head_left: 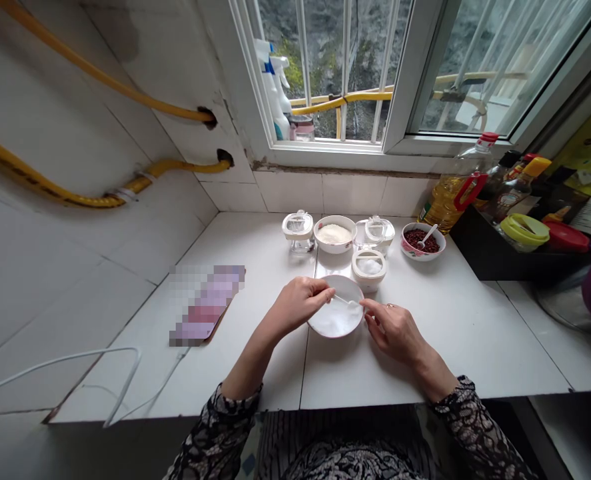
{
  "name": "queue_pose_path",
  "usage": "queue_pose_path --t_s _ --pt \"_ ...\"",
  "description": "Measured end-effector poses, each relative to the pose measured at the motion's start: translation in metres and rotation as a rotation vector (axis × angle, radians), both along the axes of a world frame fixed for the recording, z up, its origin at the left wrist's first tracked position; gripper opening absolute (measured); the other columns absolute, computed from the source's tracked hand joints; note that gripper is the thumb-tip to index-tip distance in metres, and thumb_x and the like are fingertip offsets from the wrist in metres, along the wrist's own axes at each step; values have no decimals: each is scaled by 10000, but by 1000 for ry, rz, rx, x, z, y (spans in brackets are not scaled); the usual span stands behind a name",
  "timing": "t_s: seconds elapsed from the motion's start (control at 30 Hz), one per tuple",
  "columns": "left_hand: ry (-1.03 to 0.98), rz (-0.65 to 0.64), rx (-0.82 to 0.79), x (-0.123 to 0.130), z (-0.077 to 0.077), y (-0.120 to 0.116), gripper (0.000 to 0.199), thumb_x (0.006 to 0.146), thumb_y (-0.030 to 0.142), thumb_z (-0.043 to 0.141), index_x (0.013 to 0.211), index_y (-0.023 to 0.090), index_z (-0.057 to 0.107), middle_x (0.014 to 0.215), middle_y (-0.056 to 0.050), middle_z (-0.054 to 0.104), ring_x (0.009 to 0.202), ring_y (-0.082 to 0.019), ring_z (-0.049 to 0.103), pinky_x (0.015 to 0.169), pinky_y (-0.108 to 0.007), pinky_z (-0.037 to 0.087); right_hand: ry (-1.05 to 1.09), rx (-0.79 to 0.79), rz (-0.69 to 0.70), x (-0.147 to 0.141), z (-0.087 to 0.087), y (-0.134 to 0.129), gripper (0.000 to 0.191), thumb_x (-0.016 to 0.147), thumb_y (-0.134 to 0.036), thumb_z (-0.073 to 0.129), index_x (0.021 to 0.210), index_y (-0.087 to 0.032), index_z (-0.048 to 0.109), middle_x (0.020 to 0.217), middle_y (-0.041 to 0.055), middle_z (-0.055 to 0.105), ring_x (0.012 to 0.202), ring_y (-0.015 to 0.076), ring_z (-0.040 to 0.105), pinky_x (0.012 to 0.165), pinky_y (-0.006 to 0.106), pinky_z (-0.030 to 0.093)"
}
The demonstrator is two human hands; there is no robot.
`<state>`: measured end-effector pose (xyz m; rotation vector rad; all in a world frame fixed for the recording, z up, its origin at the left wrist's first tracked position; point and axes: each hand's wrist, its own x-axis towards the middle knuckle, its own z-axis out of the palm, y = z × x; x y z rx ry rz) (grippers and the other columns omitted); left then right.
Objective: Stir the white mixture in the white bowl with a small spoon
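Note:
My left hand pinches the handle of a small white spoon, its bowl over the right side of a white dish. White powdery stuff seems to lie in the dish, though white on white makes it hard to tell. At the dish's right rim is my right hand, thumb and fingers closed on the edge near the spoon's tip. Just behind the dish stands an uncovered white jar with white granules inside. Further back is a bowl of pale grains, between two clear lidded jars.
A bowl of dark red beans with a white spoon stands at back right. Beside it are an oil bottle and a black box of condiments. A phone with a white cable lies left. A kettle is far right.

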<state>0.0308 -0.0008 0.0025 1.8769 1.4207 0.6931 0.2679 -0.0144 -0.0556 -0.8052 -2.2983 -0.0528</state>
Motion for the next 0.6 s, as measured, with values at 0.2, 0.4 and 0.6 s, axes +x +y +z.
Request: queue_pose_path --t_s 0.2,0.4,0.6 --pt "-243 -19 -167 -8 -2 2 322 815 418 538 596 184 557 443 69 357 407 -77 306 408 -216 240 5 5 5 -1 2 0 298 959 -99 413 1237 -167 500 779 25 725 593 163 649 571 287 471" --pt "-324 -25 -267 -20 -5 5 350 819 458 587 616 174 570 399 81 360 351 -53 293 394 -201 214 25 -14 -1 1 2 -1 323 957 -100 433 1270 -163 479 761 14 715 579 158 637 577 278 483" --pt "-405 56 -272 -27 -12 10 377 787 493 636 602 169 579 388 72 382 340 -47 295 390 -198 198 13 -14 -15 1 0 -1 319 963 -111 421 1270 -170 486 755 15 710 586 160 634 577 279 481"
